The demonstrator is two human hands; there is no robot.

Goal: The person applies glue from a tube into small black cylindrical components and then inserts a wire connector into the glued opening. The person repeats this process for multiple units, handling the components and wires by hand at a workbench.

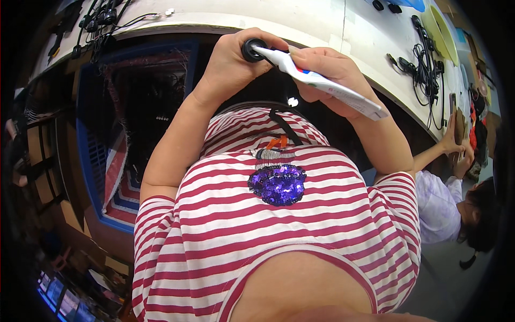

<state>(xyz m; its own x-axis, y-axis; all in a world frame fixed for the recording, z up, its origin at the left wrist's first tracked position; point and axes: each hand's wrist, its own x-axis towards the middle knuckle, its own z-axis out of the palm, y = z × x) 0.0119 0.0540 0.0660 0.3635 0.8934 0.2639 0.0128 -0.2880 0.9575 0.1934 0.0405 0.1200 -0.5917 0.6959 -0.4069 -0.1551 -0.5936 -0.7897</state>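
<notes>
My left hand (229, 67) is closed around a small round black part (248, 52) with a hollow face, held up near the table's front edge. In my right hand (338, 70) is a white squeeze tube (348, 96) with coloured marks, gripped between thumb and fingers. Its narrow white nozzle points left, and the tip reaches the hollow of the black part. My fingers cover much of both things. Whether anything is coming out of the nozzle I cannot tell.
A white table (300, 21) runs along the far side. Black cables (426, 72) lie on its right, more cables (102, 21) at its left. A yellow-green basin (437, 32) stands far right. Left of me is a blue crate (86, 145); another person (437, 204) sits at the right.
</notes>
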